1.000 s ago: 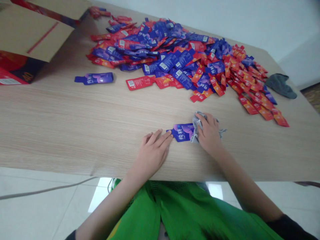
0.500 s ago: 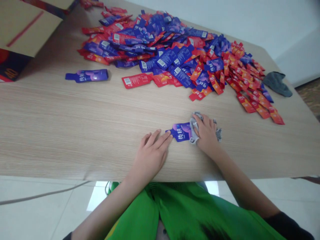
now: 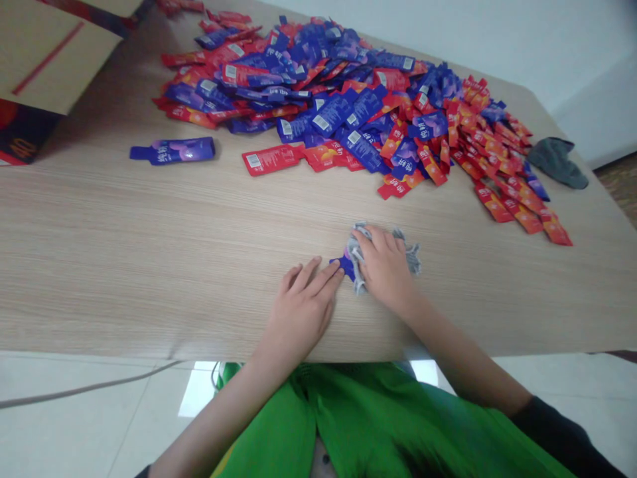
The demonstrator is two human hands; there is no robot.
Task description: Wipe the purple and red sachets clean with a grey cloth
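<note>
A purple sachet lies flat on the wood-grain table, mostly covered by a crumpled grey cloth. My right hand is closed over the cloth and presses it on the sachet. With fingers stretched out, my left hand lies on the table, its fingertips on the sachet's narrow end. Another purple sachet lies by itself further left.
A large heap of red and purple sachets spreads across the back of the table. At the upper left stands a cardboard box with its flaps out. A dark grey cloth lies at the right edge.
My right hand has slid the cloth left along the purple sachet, covering its printed middle, and is now close to my left fingers. My left hand has stayed in place.
</note>
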